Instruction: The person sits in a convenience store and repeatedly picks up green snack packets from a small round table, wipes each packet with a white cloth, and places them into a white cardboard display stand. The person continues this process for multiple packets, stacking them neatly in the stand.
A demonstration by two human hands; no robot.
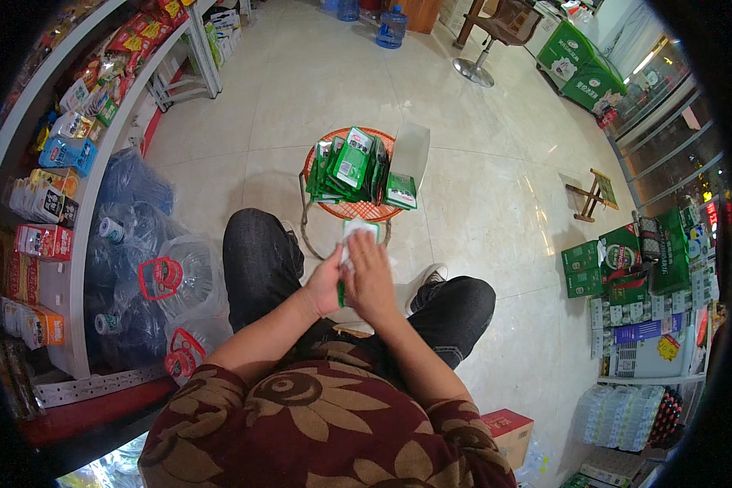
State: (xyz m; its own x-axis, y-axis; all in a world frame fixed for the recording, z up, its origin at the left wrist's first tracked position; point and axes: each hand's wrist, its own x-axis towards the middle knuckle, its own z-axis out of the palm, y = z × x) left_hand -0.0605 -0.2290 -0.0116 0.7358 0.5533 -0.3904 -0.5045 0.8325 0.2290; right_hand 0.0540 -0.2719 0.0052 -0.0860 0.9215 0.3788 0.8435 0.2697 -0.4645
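My left hand (324, 284) holds a green-and-white snack packet (362, 224) from the side, above my lap. Across the packet's face lies my right hand (369, 274), pressing a white tissue or cloth (349, 249) against it. Just beyond my hands is a round orange plastic basket (372, 211) on a stool-like stand with dark legs. Several similar green packets (352, 160) are piled on it, some standing on edge. At the basket's right side a white open box (410, 149) leans upright, with more green packets (401, 190) at its lower end.
Shelves of snack packets (67, 155) curve along the left, with large wrapped water bottles (189, 274) beside them. A small folding stool (595, 195) and stacked drink cartons (622, 256) stand at right. A swivel chair (477, 68) is farther back; a cardboard box (509, 442) lies near my right elbow.
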